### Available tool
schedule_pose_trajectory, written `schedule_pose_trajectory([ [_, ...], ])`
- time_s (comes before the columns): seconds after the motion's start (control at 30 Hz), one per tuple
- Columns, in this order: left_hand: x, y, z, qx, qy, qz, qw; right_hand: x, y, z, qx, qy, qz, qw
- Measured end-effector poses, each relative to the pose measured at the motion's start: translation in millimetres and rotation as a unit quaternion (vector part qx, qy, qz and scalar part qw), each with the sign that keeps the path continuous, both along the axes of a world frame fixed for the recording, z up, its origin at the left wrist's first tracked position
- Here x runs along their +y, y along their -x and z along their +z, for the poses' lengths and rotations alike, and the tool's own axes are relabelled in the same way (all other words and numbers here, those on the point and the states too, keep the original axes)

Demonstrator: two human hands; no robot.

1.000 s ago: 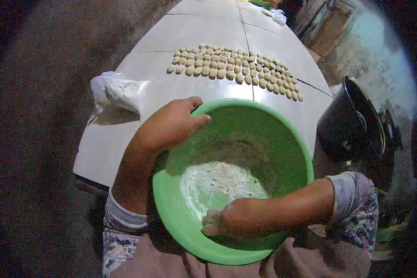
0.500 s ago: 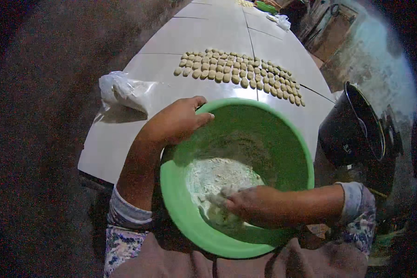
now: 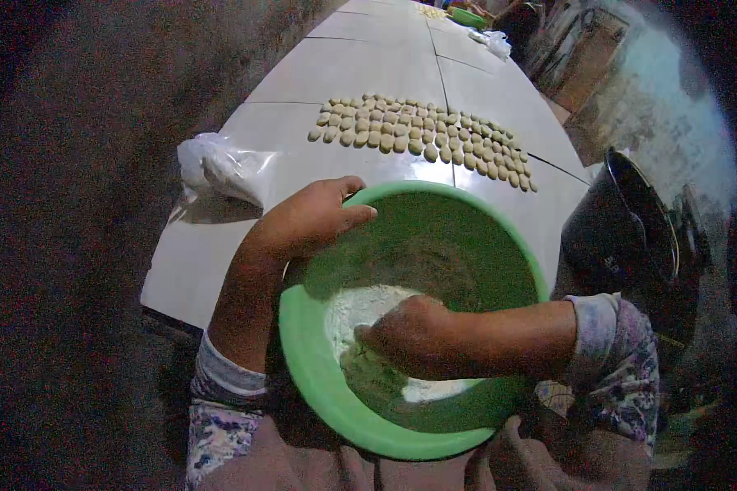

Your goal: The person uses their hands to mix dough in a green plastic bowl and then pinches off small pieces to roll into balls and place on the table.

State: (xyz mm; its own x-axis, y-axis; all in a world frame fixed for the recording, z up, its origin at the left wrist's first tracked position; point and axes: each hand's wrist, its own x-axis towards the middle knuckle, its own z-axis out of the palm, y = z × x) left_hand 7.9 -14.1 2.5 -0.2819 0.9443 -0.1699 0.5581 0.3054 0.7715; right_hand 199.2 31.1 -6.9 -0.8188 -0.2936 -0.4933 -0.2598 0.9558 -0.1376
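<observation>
A large green basin [image 3: 311,393] leans toward me at the table's near edge, with white flour [image 3: 364,307] in a patch on its inner side. My left hand [image 3: 319,214] is closed round the far left rim, its thumb lying over the inside. Inside the basin, my right hand [image 3: 409,331] is bent downward, its fingers curled and pressed into the flour. Most of those fingers are hidden beneath the hand, so what they hold, if anything, does not show. Below the hand lies a darker, shaded part of the basin with another strip of flour.
Beyond the basin, many small pale dough pieces [image 3: 401,131] lie in rows on the white tiled table [image 3: 385,65]. A clear plastic bag [image 3: 221,168] rests at the left edge. To the right stands a black bucket [image 3: 618,221]. Another green container [image 3: 468,18] sits far off.
My right hand has moved up and slightly left within the basin, wrist raised and fingers turned down. The flour below it is uncovered differently. My left hand keeps its hold on the rim.
</observation>
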Motion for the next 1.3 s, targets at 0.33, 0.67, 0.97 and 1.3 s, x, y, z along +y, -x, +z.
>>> schedule_pose_trajectory([
  [0.33, 1.9, -3.0, -0.2, 0.045, -0.044, -0.012, 0.998, 11.7, -69.6, -14.1, -0.146, 0.230, -0.175, 0.946],
  [0.67, -1.3, 4.4, 1.7, 0.006, -0.020, -0.010, 1.000, 10.4, -10.8, 16.5, 0.052, 0.247, -0.152, 0.956],
  [0.97, 3.3, 12.1, -8.6, 0.050, -0.051, -0.031, 0.997, 12.8, -13.9, -13.2, 0.066, 0.199, 0.001, 0.978],
  [1.3, -7.8, 10.4, 4.9, -0.003, -0.021, -0.019, 1.000, 9.4, -3.9, -1.2, 0.007, 0.131, -0.040, 0.991],
])
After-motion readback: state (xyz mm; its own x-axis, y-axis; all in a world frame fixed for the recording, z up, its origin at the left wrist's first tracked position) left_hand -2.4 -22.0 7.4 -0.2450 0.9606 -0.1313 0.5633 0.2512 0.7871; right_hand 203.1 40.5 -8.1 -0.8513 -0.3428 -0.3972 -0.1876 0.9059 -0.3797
